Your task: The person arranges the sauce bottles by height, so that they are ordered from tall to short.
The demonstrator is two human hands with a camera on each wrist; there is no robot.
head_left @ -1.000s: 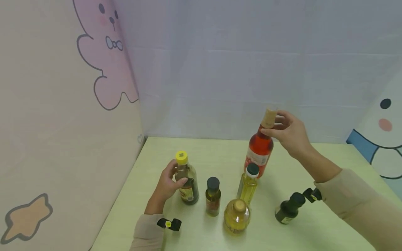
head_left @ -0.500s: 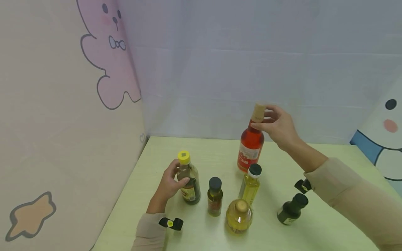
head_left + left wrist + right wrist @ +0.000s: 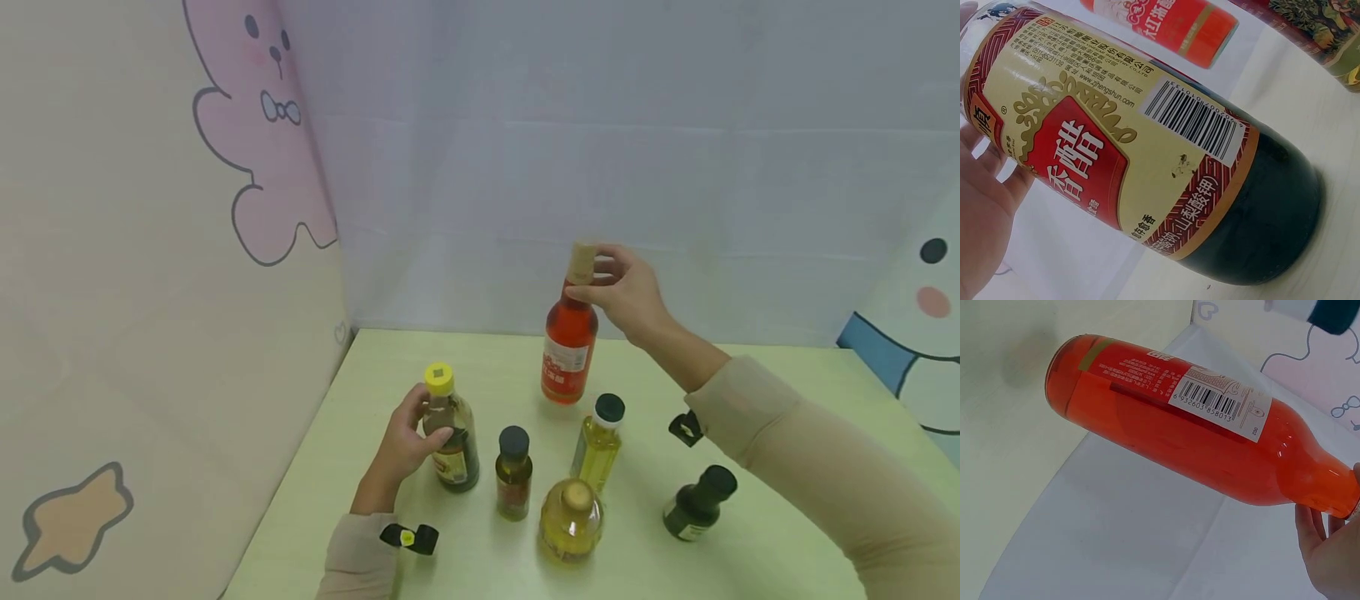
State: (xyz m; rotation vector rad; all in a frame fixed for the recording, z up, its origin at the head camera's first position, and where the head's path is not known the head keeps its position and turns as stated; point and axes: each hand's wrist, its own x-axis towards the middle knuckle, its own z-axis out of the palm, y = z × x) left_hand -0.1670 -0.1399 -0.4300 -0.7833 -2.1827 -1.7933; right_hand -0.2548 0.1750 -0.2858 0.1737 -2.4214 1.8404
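My left hand grips the upper body of a dark vinegar bottle with a yellow cap, which stands upright on the table at the left. The bottle's cream and red label fills much of the left wrist view. My right hand holds a tall red vinegar bottle by its neck, just under the beige cap. In the right wrist view a faint shadow lies apart from the red bottle's base, so it hangs just over the table, tilted slightly.
On the pale table stand a small dark-capped bottle, a green-capped oil bottle, a round golden oil bottle and a small dark bottle. A white curtain closes off the back; a printed wall rises at left.
My right hand has carried the red bottle leftward and back, away from behind the green-capped oil bottle, and its tilt has lessened. The left hand keeps its grip in place.
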